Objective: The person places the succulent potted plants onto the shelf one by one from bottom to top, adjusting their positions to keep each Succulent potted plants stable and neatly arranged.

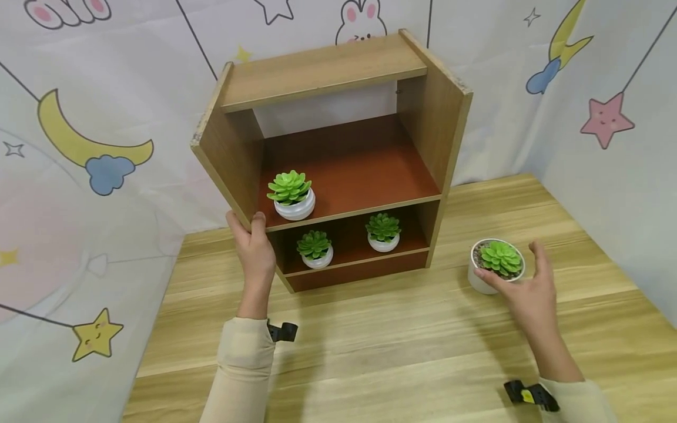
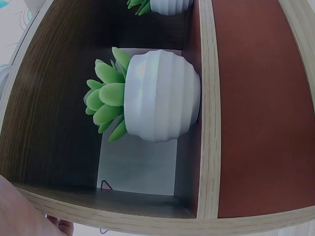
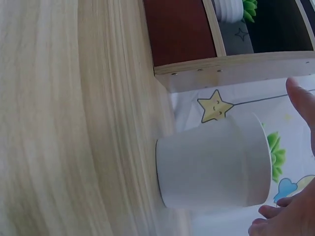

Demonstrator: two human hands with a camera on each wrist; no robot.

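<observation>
My left hand (image 1: 256,252) grips the left side panel of a wooden shelf unit (image 1: 338,214), thumb at the front edge. In the left wrist view, fingertips (image 2: 65,227) show past the panel. My right hand (image 1: 531,296) is spread beside a white pot with a green succulent (image 1: 497,267) on the table, right of the shelf. Thumb and fingers stand apart on either side of its rim; contact cannot be made out. A bright succulent in a ribbed white pot (image 1: 294,207) sits on the upper board. Two more succulents (image 1: 315,258) (image 1: 383,239) stand in the lower compartment.
The shelf stands on a wood-grain table (image 1: 381,346) near its back edge. Behind it and along both sides hang white cloths (image 1: 571,158) printed with moons, stars and a rabbit. Black straps (image 1: 282,331) are worn at both wrists.
</observation>
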